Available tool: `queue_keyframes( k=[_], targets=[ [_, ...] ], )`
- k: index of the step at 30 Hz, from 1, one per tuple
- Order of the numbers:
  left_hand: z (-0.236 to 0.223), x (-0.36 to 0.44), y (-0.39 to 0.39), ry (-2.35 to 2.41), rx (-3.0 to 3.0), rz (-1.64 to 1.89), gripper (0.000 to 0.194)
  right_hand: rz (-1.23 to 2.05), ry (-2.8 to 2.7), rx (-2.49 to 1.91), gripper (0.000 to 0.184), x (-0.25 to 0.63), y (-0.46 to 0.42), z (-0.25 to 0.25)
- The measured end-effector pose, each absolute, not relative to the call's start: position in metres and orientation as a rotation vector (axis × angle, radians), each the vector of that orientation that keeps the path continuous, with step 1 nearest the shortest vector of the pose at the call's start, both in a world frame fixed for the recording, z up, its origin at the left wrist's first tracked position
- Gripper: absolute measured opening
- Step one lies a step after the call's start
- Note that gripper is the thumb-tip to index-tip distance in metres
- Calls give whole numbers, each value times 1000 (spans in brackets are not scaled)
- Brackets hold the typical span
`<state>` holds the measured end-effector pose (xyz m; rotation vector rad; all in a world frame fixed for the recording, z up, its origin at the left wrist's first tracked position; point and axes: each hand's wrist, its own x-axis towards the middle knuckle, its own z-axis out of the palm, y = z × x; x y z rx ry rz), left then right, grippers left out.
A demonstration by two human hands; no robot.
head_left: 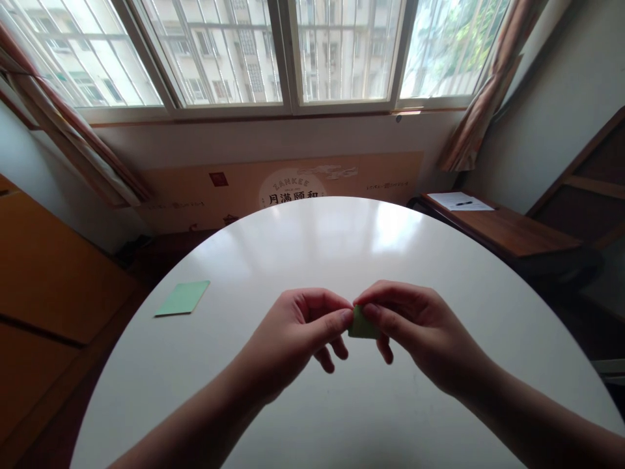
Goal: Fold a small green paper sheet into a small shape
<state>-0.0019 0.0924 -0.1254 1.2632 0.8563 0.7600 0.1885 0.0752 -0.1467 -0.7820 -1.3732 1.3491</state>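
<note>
Between my two hands is a small piece of green paper (pixel 362 326), folded to a little shape and held above the table. My left hand (pixel 307 326) pinches its left edge between thumb and forefinger, the other fingers curled loosely below. On the opposite side, my right hand (pixel 410 319) grips the paper's upper part with thumb and fingertips. The fingers cover part of the paper, so its folds cannot be made out. A pad of light green square paper (pixel 183 298) lies on the table to the left, apart from both hands.
The round white table (pixel 312 404) spreads beneath my hands. Beyond its right edge stands a wooden side table (pixel 517 225) with a white sheet (pixel 454 200) and a pen (pixel 463 204). A wooden cabinet (pixel 53 286) is on the left. Barred windows and curtains (pixel 481 111) line the back.
</note>
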Motion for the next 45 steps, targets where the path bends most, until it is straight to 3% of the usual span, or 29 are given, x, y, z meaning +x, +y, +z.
queue_keyframes(
  k=[11, 23, 45],
  targets=[
    [-120, 1, 83, 985, 1512, 987, 6, 1314, -1356, -813, 17, 187, 74, -154],
    [-120, 3, 79, 990, 1530, 1026, 10, 1203, -1339, -759, 8, 183, 68, -149],
    [-124, -4, 84, 899, 1364, 961, 10, 1143, -1369, -799, 12, 186, 66, -146]
  ],
)
